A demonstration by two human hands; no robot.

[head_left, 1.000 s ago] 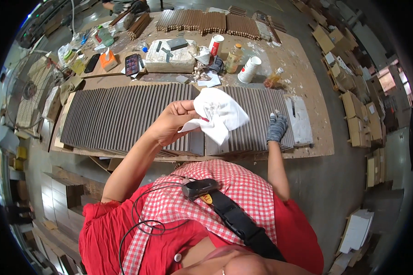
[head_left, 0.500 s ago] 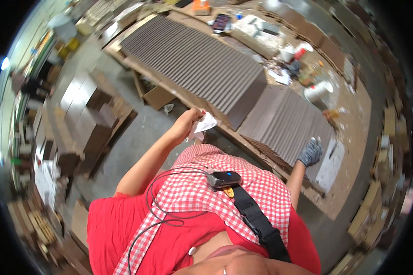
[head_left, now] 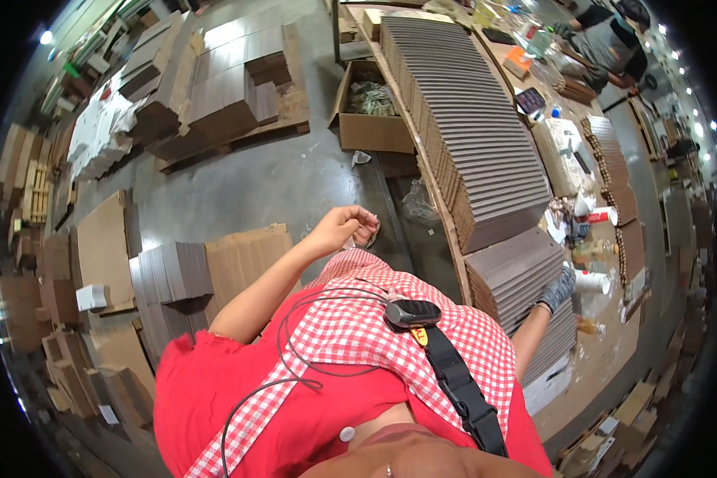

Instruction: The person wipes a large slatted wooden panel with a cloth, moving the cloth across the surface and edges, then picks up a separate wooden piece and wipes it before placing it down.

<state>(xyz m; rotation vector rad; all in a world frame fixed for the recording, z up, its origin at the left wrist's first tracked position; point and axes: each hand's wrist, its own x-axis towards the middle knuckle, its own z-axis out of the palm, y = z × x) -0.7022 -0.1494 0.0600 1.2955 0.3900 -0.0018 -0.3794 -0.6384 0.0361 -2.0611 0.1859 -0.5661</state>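
Left hand: the left hand (head_left: 344, 229) is bare and held out over the floor (head_left: 295, 183), just ahead of the checked apron (head_left: 358, 334). Its fingers (head_left: 366, 227) are curled loosely inward; whether anything is in them cannot be told (at most a thin thread-like shape shows beside the fingertips).
Right hand: the right hand (head_left: 560, 288) wears a grey glove and rests, fingers bent, on the edge of the dark ribbed sheets (head_left: 518, 275) on the table (head_left: 605, 358). It presses on the stack rather than grasping it.
Sheets: one short stack lies under the gloved hand; a longer fanned row (head_left: 470, 135) runs away from it along the table, well past the bare hand.
Near the right hand: a white cup (head_left: 593, 281) stands just beyond the glove, and a second cup with a red band (head_left: 605, 216) a little farther off.
Near the left hand: an open cardboard box (head_left: 370, 111) sits on the floor beyond it, beside the table edge.
Farther out: pallets of stacked boards (head_left: 215, 88) lie past the bare hand; another person (head_left: 605, 36) sits at the far end of the table.
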